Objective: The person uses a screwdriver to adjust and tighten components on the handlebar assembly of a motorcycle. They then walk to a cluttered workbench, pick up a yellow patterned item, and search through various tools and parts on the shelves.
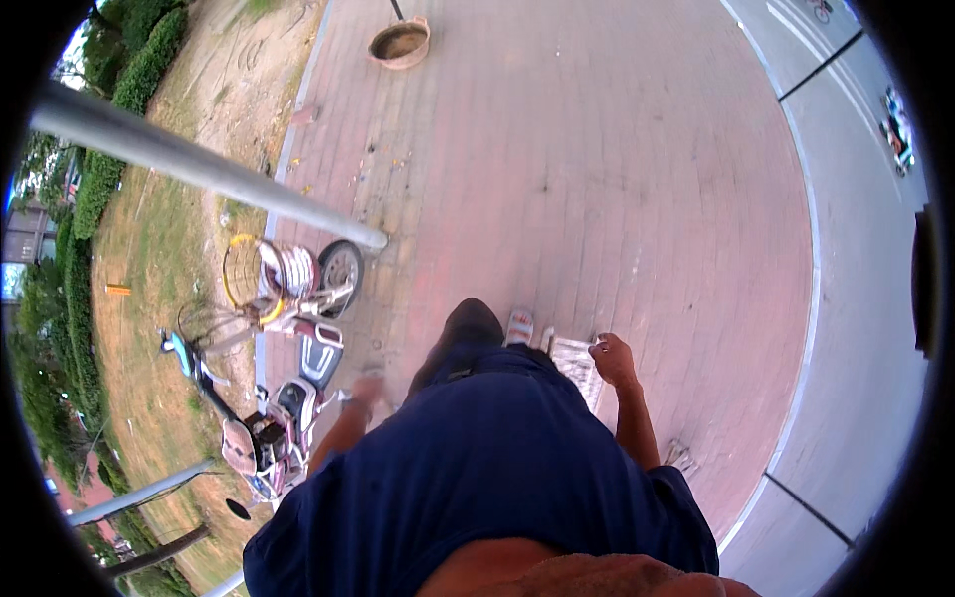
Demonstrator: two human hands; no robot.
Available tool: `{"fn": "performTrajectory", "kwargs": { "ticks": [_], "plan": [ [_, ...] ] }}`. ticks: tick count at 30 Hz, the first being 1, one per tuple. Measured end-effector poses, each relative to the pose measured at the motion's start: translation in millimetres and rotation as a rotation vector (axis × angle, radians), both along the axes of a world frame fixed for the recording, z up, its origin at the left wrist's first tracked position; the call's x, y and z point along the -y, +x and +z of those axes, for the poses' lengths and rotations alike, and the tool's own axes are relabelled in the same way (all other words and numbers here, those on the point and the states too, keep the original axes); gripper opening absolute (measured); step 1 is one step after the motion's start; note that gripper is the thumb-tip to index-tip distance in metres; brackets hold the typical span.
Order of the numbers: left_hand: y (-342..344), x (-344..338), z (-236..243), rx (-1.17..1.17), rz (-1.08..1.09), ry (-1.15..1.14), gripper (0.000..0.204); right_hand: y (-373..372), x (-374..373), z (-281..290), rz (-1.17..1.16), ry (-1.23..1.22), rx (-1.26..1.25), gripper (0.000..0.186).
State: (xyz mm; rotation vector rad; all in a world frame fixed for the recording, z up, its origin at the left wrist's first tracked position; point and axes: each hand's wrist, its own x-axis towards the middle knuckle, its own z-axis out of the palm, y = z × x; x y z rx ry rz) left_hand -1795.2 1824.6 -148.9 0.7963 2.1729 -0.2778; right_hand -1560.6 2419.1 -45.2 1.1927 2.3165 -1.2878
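Whitish and streaked, the pale bundle (573,364) shows against the reddish brick pavement (696,199), just left of the right hand (615,360), whose fingers meet it at its upper right corner. From my remote seat I read those fingers as curled narrow and holding it, though the blur and small size leave the contact somewhat unclear. Just left of the bundle I see a greyish shoe (519,326). Across the dark blue shirt (477,448), the left hand (368,391) is smeared, and I cannot tell how its fingers stand. Nearest that hand, at the pavement's left edge, stands a two-wheeler with a yellow-rimmed basket (242,277); a grey pole (219,164) meets the bricks near its wheel. Toward the far edge sits a round tub (400,58); past the right edge runs a grey road (865,259).
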Motion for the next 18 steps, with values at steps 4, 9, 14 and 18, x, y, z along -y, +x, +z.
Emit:
{"fn": "performTrajectory", "kwargs": {
  "ticks": [4,9,14,18],
  "plan": [
    [-10,-27,19,0.099,0.270,-0.151,0.030,-109,-84,22,0.023,0.031,0.031,0.048],
    [-85,-142,-16,0.135,0.446,-0.084,0.035,-216,-183,-34,0.129,0.041,0.093,0.047],
    [-301,-354,-21,0.237,0.309,0.186,0.028,-236,-269,-97,-0.384,-0.303,0.359,0.049],
    [-492,-502,4,-0.058,-0.036,0.449,0.015,-246,-321,-92,-0.551,-0.410,0.366,0.044]
  ]
}}
